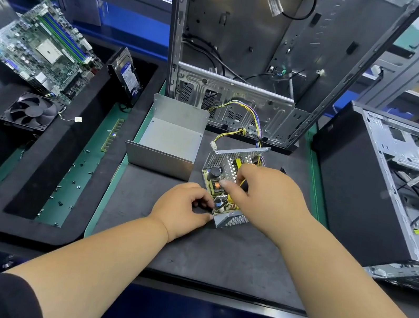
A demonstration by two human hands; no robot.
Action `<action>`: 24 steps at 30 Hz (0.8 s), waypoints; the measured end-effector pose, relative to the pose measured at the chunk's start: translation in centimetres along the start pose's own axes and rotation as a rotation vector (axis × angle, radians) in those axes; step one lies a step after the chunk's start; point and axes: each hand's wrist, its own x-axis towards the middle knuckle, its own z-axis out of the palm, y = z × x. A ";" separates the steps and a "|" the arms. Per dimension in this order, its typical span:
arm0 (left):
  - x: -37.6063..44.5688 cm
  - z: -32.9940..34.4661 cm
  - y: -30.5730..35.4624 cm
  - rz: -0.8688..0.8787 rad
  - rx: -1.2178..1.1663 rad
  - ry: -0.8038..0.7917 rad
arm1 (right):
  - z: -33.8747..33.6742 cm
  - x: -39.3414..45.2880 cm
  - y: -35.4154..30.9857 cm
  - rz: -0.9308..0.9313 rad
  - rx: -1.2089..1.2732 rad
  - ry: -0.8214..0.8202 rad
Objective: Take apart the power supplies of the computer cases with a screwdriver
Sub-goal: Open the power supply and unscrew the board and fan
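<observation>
Head view, opened power supply [228, 187] tilted, cables [246, 131] trailing away

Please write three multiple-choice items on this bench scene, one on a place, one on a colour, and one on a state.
1. Where does the fan lie?
A. in front of the motherboard
B. inside the right-hand case
C. on the cover

2. What colour is the hard drive label?
A. red
B. blue
C. orange

3. How is the power supply?
A. closed
B. cover off, circuit board exposed
C. still in the case

Answers: 1 A, the fan sits on the left tray nearer the person than the motherboard. 2 B, the label shows blue. 3 B, the cover lies beside it and both the left hand and right hand are on the open unit.
</observation>
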 end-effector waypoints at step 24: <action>0.2 0.4 0.5 -0.044 0.017 0.019 | 0.0 0.0 0.9 -0.016 0.240 -0.014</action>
